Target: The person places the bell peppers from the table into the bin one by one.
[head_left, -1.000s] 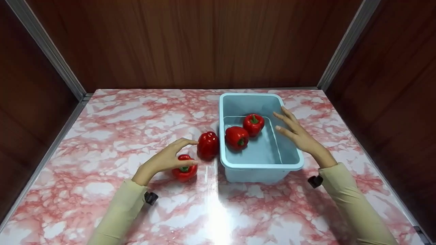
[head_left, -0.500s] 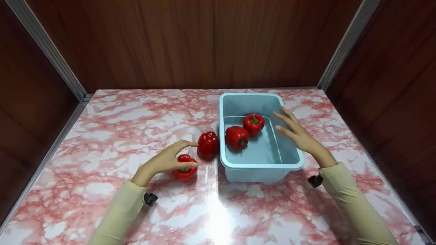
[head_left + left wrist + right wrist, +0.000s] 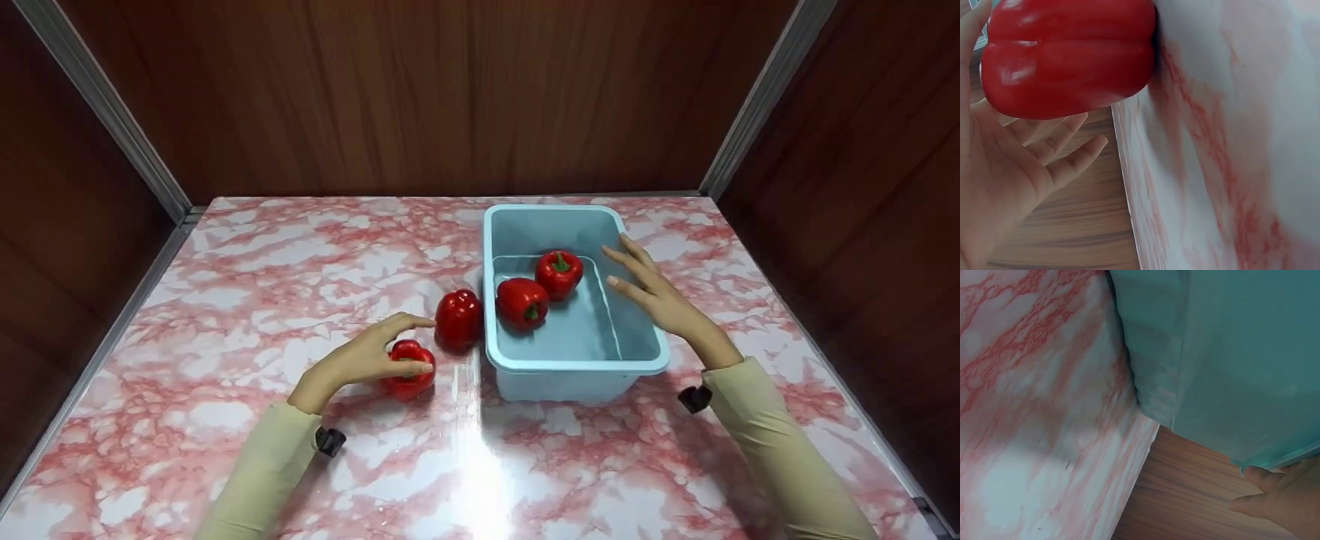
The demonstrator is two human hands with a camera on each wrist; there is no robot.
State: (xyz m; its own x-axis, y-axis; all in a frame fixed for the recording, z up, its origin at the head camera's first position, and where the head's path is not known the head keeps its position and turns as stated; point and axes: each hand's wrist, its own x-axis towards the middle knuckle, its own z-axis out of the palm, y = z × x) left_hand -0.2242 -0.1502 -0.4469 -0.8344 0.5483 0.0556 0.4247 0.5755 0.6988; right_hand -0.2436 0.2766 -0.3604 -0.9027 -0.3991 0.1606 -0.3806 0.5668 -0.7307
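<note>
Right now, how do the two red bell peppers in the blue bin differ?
The farther bell pepper stands upright, green stem up; the nearer bell pepper lies on its side, stem toward the near side. The nearer one is close to the left wall of the bin; the farther one sits away from it. Both are glossy red.

The tabletop (image 3: pixel 187 457) is that red-and-white marbled stuff, with a bright glare streak (image 3: pixel 484 480) toward the bottom of the head view. Dark wood-grain back panel (image 3: pixel 450 97) behind it, similar left panel (image 3: pixel 67 225) and right panel (image 3: pixel 855 225), plus grey metal strips (image 3: pixel 108 105) in both back corners.
</note>
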